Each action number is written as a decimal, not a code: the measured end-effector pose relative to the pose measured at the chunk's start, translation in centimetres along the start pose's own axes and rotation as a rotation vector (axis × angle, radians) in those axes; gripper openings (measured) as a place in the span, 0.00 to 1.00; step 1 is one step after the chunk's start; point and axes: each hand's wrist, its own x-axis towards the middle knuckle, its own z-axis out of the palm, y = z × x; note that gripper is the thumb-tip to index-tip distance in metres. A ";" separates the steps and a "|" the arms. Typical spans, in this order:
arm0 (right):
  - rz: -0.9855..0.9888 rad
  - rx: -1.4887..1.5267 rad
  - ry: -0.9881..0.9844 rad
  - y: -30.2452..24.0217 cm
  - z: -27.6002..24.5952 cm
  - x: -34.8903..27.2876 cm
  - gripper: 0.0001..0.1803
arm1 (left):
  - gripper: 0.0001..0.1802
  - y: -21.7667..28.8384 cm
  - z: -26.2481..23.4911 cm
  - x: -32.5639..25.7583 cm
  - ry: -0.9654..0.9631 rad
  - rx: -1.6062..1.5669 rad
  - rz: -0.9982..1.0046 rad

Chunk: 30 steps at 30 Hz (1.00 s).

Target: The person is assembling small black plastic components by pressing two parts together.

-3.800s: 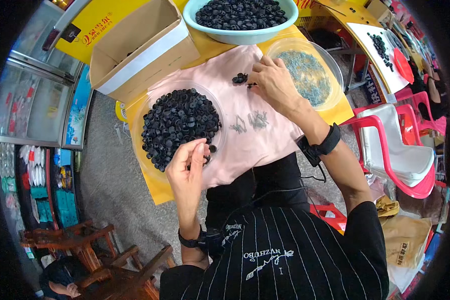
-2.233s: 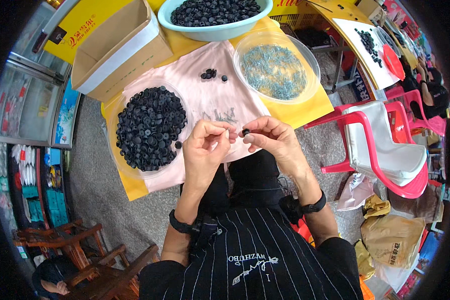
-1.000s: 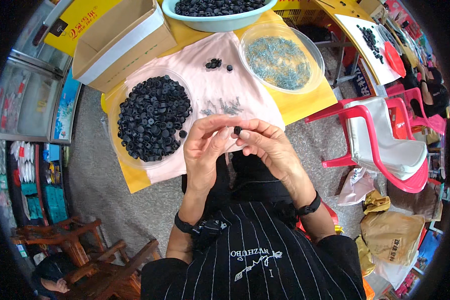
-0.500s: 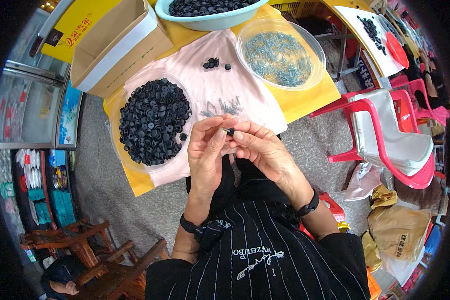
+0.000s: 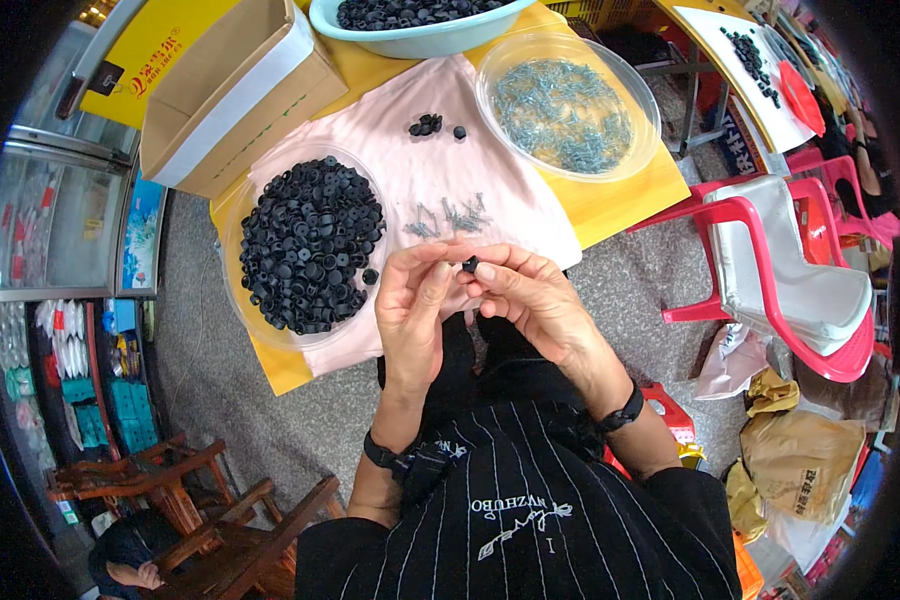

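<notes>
In front of my body, over the table's near edge, both hands meet at the fingertips. A small black plastic cap (image 5: 469, 265) is pinched between the thumb and fingers of my right hand (image 5: 533, 300). My left hand (image 5: 417, 305) is closed in a pinch right against the cap; what lies between its fingertips is hidden. Just beyond the fingers, several loose screws (image 5: 463, 214) lie on a pale pink cloth (image 5: 370, 135). Farther back on the cloth is a little group of black caps (image 5: 426, 125), with a single cap (image 5: 459, 132) beside it.
A clear round tub (image 5: 235, 290) heaped with black caps stands left. A clear tub (image 5: 650, 130) of screws is at the back right. Behind are a cardboard box (image 5: 235, 100) and a light blue basin (image 5: 410, 42) of caps. A pink chair (image 5: 755, 250) stands right.
The cap has turned slightly between the fingertips. A short metal shank that showed between the left fingers and the cap is now out of sight. The hands stay together.
</notes>
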 end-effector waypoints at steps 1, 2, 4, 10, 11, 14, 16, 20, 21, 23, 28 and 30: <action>0.001 -0.014 0.006 -0.1 0.0 0.0 0.15 | 0.10 0.2 0.0 -0.1 0.002 0.000 0.001; 0.003 -0.015 0.005 0.0 0.0 0.0 0.15 | 0.09 0.5 0.1 -0.3 0.022 0.061 0.012; -0.012 -0.035 -0.001 0.1 -0.2 -0.1 0.14 | 0.08 0.7 0.1 -0.3 0.042 0.121 0.022; -0.064 -0.122 0.056 0.4 0.2 -0.3 0.13 | 0.08 1.5 -0.3 -0.1 -0.018 0.376 0.212; -0.064 -0.124 0.055 0.5 0.2 -0.3 0.13 | 0.09 1.7 -0.2 -0.1 -0.028 0.424 0.218; -0.110 -0.229 0.092 0.3 0.4 -0.5 0.13 | 0.11 2.0 -0.3 0.0 -0.049 0.529 0.255; -0.143 -0.299 0.093 0.2 0.4 -0.7 0.13 | 0.12 2.2 -0.3 0.0 -0.056 0.586 0.285; -0.171 -0.344 0.098 0.3 0.8 -0.8 0.12 | 0.14 2.5 0.0 -0.1 -0.063 0.723 0.302; -0.172 -0.360 0.110 0.2 0.9 -0.9 0.11 | 0.15 2.5 0.0 -0.1 -0.061 0.757 0.303; -0.169 -0.381 0.113 0.4 0.7 -1.0 0.10 | 0.15 2.0 0.1 -0.2 -0.070 0.755 0.325; -0.230 -0.370 0.110 1.3 0.7 -1.2 0.10 | 0.18 1.9 0.9 -0.6 -0.120 0.796 0.364; -0.224 -0.248 0.138 1.6 0.7 -1.0 0.10 | 0.18 1.8 0.9 -0.5 -0.105 0.784 0.353</action>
